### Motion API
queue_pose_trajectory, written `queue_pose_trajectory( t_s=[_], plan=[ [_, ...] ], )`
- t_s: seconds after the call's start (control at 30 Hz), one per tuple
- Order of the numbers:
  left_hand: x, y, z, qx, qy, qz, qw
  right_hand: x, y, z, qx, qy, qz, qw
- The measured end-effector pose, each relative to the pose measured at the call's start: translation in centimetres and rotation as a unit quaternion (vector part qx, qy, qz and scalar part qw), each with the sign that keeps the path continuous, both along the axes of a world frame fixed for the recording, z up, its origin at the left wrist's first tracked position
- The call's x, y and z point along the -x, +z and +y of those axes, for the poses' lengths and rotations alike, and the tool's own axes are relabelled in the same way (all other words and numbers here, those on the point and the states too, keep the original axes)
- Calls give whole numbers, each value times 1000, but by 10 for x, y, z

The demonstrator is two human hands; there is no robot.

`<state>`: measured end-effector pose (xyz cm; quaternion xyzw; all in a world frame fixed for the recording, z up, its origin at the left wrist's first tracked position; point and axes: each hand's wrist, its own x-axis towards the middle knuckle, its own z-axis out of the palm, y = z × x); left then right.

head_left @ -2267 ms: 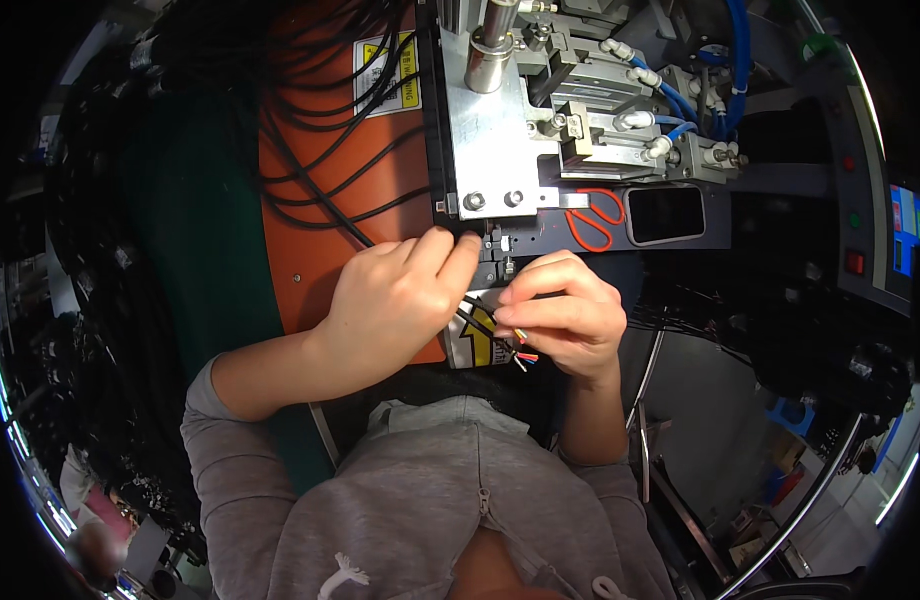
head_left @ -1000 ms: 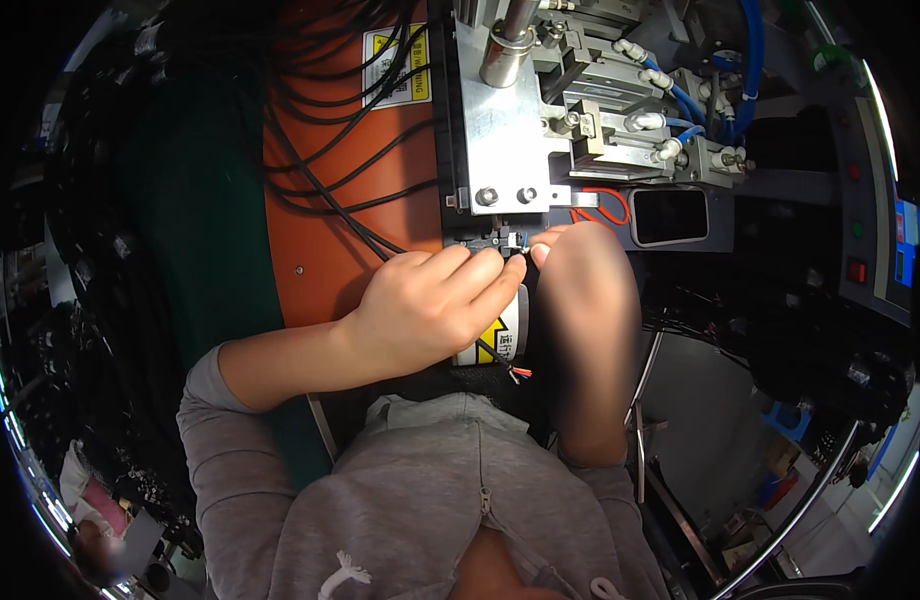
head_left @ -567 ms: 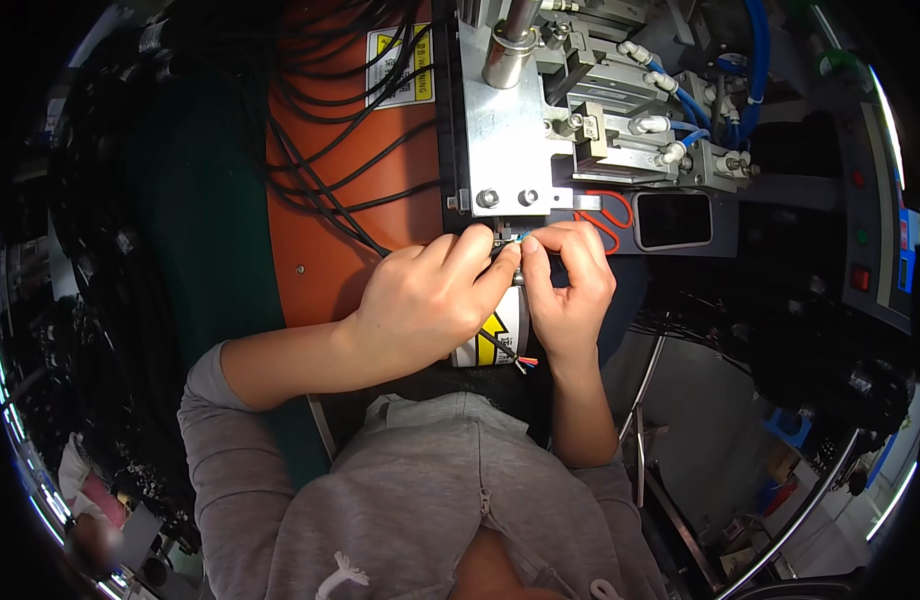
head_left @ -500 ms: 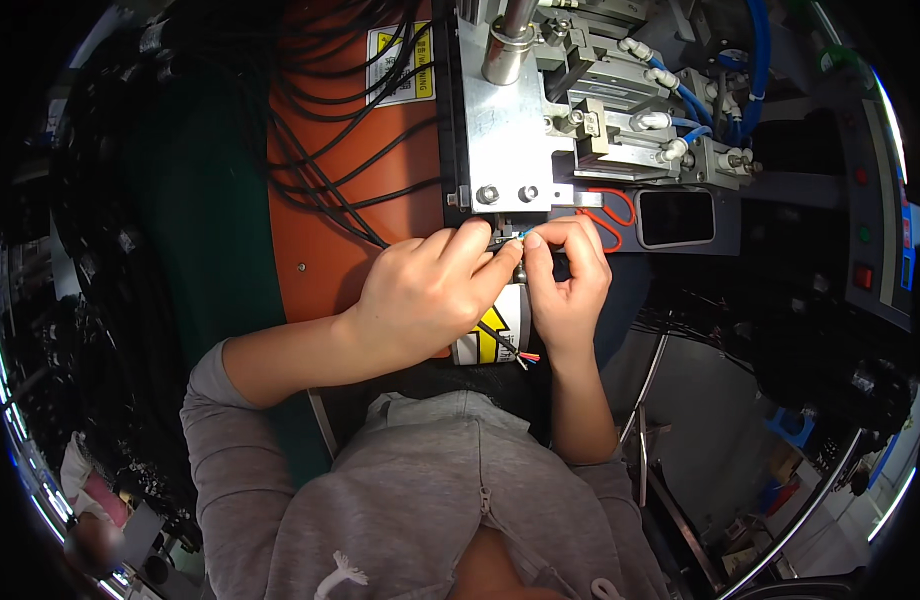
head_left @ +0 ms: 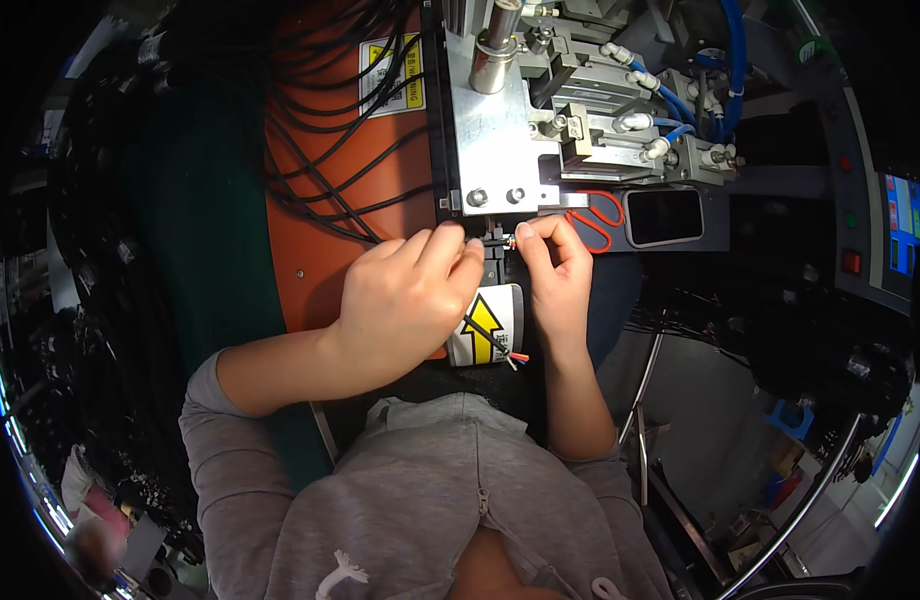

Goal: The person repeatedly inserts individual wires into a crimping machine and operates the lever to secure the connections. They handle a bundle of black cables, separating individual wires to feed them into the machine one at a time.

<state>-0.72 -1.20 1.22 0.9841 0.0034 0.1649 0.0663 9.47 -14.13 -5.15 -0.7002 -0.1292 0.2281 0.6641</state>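
Observation:
My left hand (head_left: 410, 290) is closed around a black cable (head_left: 492, 242), pinching it just behind its stripped end under the metal machine's front edge. Thin coloured wires (head_left: 512, 241) come out of that end. Thumb and forefinger of my right hand (head_left: 560, 275) are pinched at these wires. A second black cable (head_left: 486, 334) slants out below my left hand. Its fanned red, white and blue wire ends (head_left: 518, 358) lie over a white label with a yellow arrow (head_left: 483, 318). What my left palm holds is hidden.
A metal press fixture (head_left: 495, 140) with blue air hoses stands ahead. To its right lie red-handled scissors (head_left: 608, 215) and a phone (head_left: 665, 217). Several black cables (head_left: 330, 190) run over the orange surface (head_left: 310, 250) at left. A control panel (head_left: 870, 220) stands far right.
My two hands have drawn slightly apart, and more of the black cable and its wires shows between them. The whole view has shifted a little.

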Motion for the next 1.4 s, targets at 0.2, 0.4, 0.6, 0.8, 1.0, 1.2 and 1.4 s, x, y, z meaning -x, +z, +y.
queue_pose_trajectory(
  t_s=[0.2, 0.4, 0.6, 0.8, 1.0, 1.2, 1.4],
  plan=[
    [6, 5, 0, -37, 53, 79, 995, -11, 27, -16, -149, 147, -239, 948],
    [-2, 6, 3, 57, -43, -95, 993, -8, 41, -24, -140, 152, -268, 941],
    [-11, 2, 10, 147, -87, -172, 970, 5, 47, -15, -132, 92, -262, 952],
    [-6, 1, 8, 205, -89, -174, 959, 12, 45, -2, -291, 19, -207, 934],
    [-4, 2, 7, 262, -116, -162, 944, -1, 39, 3, -212, 55, -343, 914],
    [-9, -2, 5, 206, -95, -178, 958, 2, 47, -4, -199, 84, -109, 970],
    [-8, -7, 3, 161, -79, -164, 970, 5, 48, -5, -77, 12, -315, 946]
  ],
)
